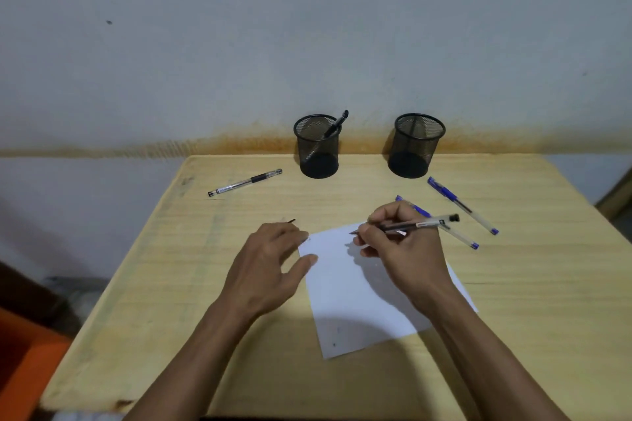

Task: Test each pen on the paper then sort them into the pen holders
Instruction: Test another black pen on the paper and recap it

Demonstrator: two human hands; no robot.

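At the right hand, a black pen is held in a closed writing grip, long axis near level, tip pointing left, apparently touching the paper. Left hand is spread open, pinning the paper's left edge to the bench. Both holders are seen beyond.

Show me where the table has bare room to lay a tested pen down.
Free: the left strip between the black pen and the table front edge, beside the left hand; also the right front, past the paper. Crowded: behind the right hand, where two blue pens lie below the right holder.
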